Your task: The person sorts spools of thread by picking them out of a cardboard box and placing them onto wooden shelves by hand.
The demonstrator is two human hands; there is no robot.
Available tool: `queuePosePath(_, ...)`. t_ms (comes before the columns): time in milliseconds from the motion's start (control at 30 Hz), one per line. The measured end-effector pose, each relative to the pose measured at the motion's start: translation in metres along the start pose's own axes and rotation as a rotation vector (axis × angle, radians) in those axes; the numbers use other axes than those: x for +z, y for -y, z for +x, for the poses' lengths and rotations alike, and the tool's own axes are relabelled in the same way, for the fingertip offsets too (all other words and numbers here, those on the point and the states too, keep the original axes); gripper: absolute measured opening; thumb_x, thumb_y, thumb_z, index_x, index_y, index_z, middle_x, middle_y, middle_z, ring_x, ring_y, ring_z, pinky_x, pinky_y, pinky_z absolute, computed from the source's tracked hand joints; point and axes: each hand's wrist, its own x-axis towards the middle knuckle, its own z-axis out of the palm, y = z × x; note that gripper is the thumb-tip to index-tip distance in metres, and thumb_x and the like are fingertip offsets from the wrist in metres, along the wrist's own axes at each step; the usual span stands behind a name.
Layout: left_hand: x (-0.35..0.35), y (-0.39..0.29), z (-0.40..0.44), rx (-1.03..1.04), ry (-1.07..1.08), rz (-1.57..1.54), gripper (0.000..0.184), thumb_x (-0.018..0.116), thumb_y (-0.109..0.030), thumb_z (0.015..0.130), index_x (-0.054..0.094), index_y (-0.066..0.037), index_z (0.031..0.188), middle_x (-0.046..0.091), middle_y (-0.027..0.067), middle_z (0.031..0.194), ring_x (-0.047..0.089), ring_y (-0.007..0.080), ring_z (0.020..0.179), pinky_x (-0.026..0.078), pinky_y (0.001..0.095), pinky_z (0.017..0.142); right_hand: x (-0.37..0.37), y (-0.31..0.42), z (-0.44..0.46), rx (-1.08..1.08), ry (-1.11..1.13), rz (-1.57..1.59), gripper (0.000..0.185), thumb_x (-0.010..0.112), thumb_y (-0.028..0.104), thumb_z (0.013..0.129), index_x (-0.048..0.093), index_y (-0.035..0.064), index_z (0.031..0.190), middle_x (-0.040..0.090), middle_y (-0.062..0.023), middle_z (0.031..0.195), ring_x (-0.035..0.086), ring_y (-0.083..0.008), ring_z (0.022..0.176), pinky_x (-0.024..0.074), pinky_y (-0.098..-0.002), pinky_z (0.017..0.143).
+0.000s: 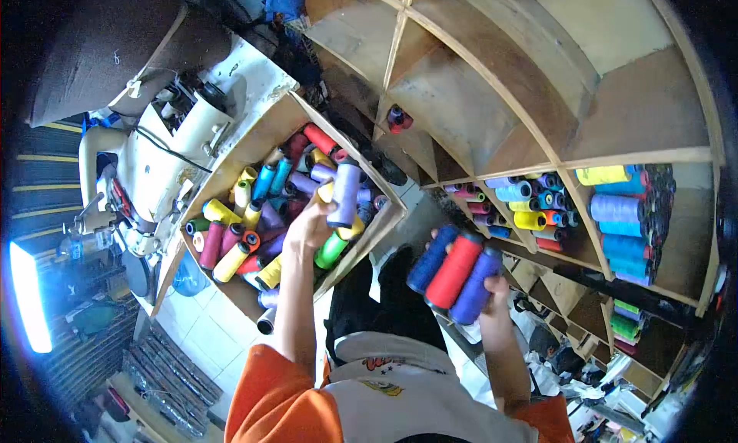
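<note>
The left hand is over the wooden box, left of centre in the frame, with its fingers closed around a lavender thread spool. The grip is near the lower part of the spool, so its upper part remains uncovered. Something yellow is also at these fingertips; I cannot tell if it is gripped.

The right hand, right of centre, grips a row of three thread spools: dark blue, red and purple. They lie side by side, touching, probably because in this way one hand can carry several and the other hand is free for picking. The fingers behind them are partly hidden.

In the box, the loose spools lie at mixed angles; its walls seem to prevent them from rolling out. At the right of the frame, the stacked spools lie on their sides in the wooden shelf, where the dividers probably support the piles. A sewing machine is at upper left, beside the box.
</note>
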Motion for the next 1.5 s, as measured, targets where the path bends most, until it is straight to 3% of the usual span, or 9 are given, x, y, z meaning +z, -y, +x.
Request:
queuePosePath(200, 0.068, 0.032, -0.048, 0.004, 0.216, -0.034, 0.107, 0.073, -0.009, 0.052, 0.019, -0.014, 0.143, 0.038, 0.013, 0.136, 0.042, 0.029, 0.124, 0.032, 0.0424, 0.104, 0.044, 0.034, 0.027, 0.364, 0.084, -0.159, 0.08, 0.074, 0.027, 0.061, 0.042, -0.0017, 0.128, 0.057, -0.0166, 0.115, 0.061, -0.0262, 0.099, 0.0513, -0.0404, 0.086)
queuePosePath(267, 0.073, 0.045, -0.054, 0.034, 0.328, -0.022, 0.11, 0.074, -0.01, 0.056, 0.011, -0.013, 0.146, 0.039, 0.0124, 0.136, 0.039, 0.0288, 0.126, 0.024, 0.0405, 0.108, 0.059, 0.036, 0.024, 0.407, 0.033, -0.218, 0.072, 0.073, 0.025, 0.064, 0.045, -0.0001, 0.124, 0.06, -0.0144, 0.106, 0.064, -0.0242, 0.089, 0.0538, -0.0386, 0.078)
queuePosePath(367, 0.072, 0.064, -0.062, -0.083, 0.262, 0.002, 0.098, 0.076, -0.023, 0.065, 0.017, -0.009, 0.143, 0.041, 0.0125, 0.134, 0.043, 0.0273, 0.123, 0.032, 0.0428, 0.105, 0.081, 0.046, 0.017, 0.536, 0.024, -0.341, 0.06, 0.073, 0.025, 0.067, 0.051, 0.0037, 0.118, 0.059, -0.0091, 0.103, 0.06, -0.0187, 0.088, 0.0497, -0.0339, 0.079)
queuePosePath(433, 0.071, 0.082, -0.063, -0.115, 0.235, -0.041, 0.087, 0.074, -0.034, 0.072, 0.025, -0.009, 0.139, 0.044, 0.0131, 0.13, 0.048, 0.0268, 0.118, 0.039, 0.045, 0.099, 0.099, 0.048, 0.013, 0.522, 0.035, -0.425, 0.06, 0.073, 0.026, 0.067, 0.051, 0.0033, 0.118, 0.059, -0.0085, 0.102, 0.06, -0.0177, 0.088, 0.0488, -0.0322, 0.079)
queuePosePath(833, 0.077, 0.109, -0.072, 0.036, 0.307, -0.338, 0.079, 0.075, -0.025, 0.068, 0.036, -0.001, 0.133, 0.054, 0.0157, 0.119, 0.059, 0.0277, 0.105, 0.047, 0.0437, 0.094, 0.098, 0.055, -0.007, 0.386, -0.033, -0.435, 0.062, 0.071, 0.027, 0.068, 0.048, 0.0023, 0.12, 0.058, -0.0102, 0.101, 0.06, -0.0191, 0.09, 0.0496, -0.0343, 0.08)
queuePosePath(1133, 0.094, 0.096, -0.072, 0.038, 0.458, -0.373, 0.094, 0.075, -0.022, 0.062, 0.025, -0.009, 0.141, 0.036, 0.0201, 0.139, 0.041, 0.0371, 0.126, 0.032, 0.0533, 0.105, 0.078, 0.071, -0.01, 0.29, 0.182, -0.072, 0.069, 0.07, 0.027, 0.07, 0.042, -0.0023, 0.126, 0.054, -0.0203, 0.118, 0.055, -0.0306, 0.11, 0.0436, -0.0424, 0.098)
queuePosePath(1267, 0.09, 0.12, -0.064, -0.031, 0.471, -0.364, 0.101, 0.075, -0.02, 0.061, 0.018, -0.015, 0.144, 0.032, 0.0197, 0.141, 0.04, 0.0374, 0.126, 0.033, 0.0544, 0.104, 0.019, 0.066, -0.017, 0.187, -0.366, -0.5, 0.064, 0.075, 0.026, 0.068, 0.048, 0.0038, 0.122, 0.059, -0.0113, 0.105, 0.06, -0.0218, 0.096, 0.0476, -0.0371, 0.087)
queuePosePath(1333, 0.073, 0.141, -0.057, -0.107, 0.377, -0.316, 0.104, 0.075, -0.019, 0.059, 0.017, -0.013, 0.144, 0.039, 0.0183, 0.137, 0.045, 0.035, 0.122, 0.035, 0.0519, 0.103, 0.012, 0.057, -0.01, 0.229, -0.41, -0.725, 0.06, 0.074, 0.023, 0.068, 0.05, 0.0053, 0.12, 0.059, -0.0059, 0.099, 0.059, -0.0161, 0.084, 0.0489, -0.0317, 0.073)
queuePosePath(1500, 0.034, 0.203, -0.018, -0.252, 0.392, -0.355, 0.088, 0.077, -0.013, 0.062, 0.032, -0.003, 0.138, 0.051, 0.0154, 0.126, 0.053, 0.0295, 0.114, 0.041, 0.0454, 0.1, -0.048, 0.031, -0.01, 0.386, -0.405, -0.745, 0.055, 0.078, 0.028, 0.068, 0.055, 0.0058, 0.113, 0.061, -0.0056, 0.097, 0.059, -0.0147, 0.084, 0.0474, -0.0313, 0.077)
